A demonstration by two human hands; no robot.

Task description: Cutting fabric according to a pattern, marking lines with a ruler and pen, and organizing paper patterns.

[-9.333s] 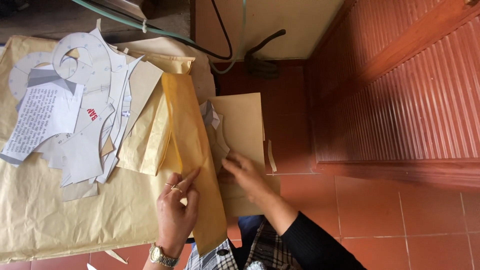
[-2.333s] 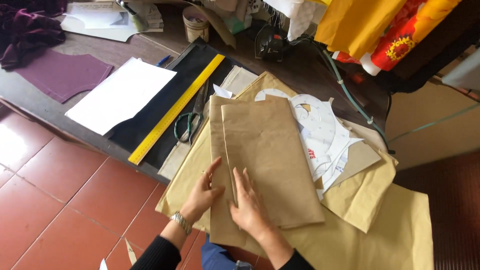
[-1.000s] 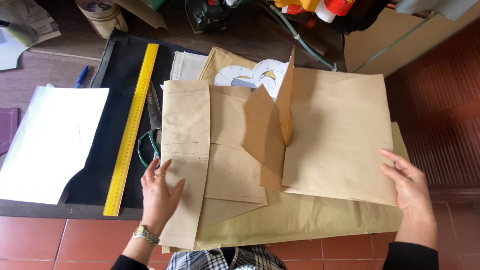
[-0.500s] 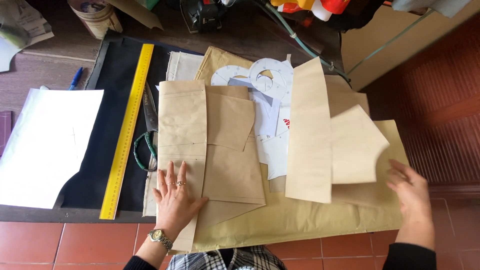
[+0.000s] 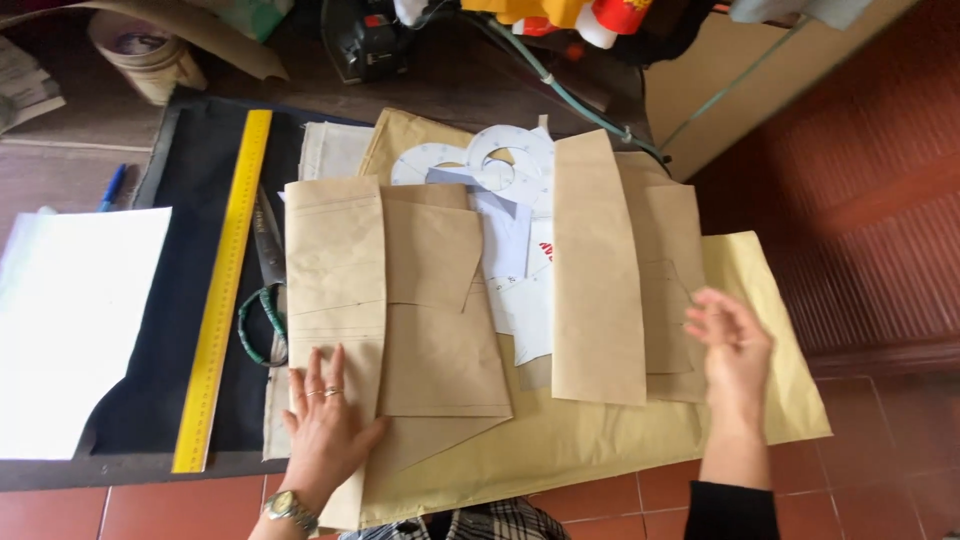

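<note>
Partly hidden white cutouts (image 5: 520, 270) lie under brown pattern pieces (image 5: 335, 270); left hand (image 5: 325, 425) flat, right hand (image 5: 735, 345) blurred, released

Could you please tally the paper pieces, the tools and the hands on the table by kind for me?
Brown paper pattern pieces: about 5, overlapping (left strip, middle piece, right strip)
White paper cut-outs: a heap, uncountable
Large yellowish sheet: 1
Yellow ruler: 1
Scissors: 1
Blue pen: 1
Hands: 2 (left hand, right hand)
Total, heap aside: about 11
</note>
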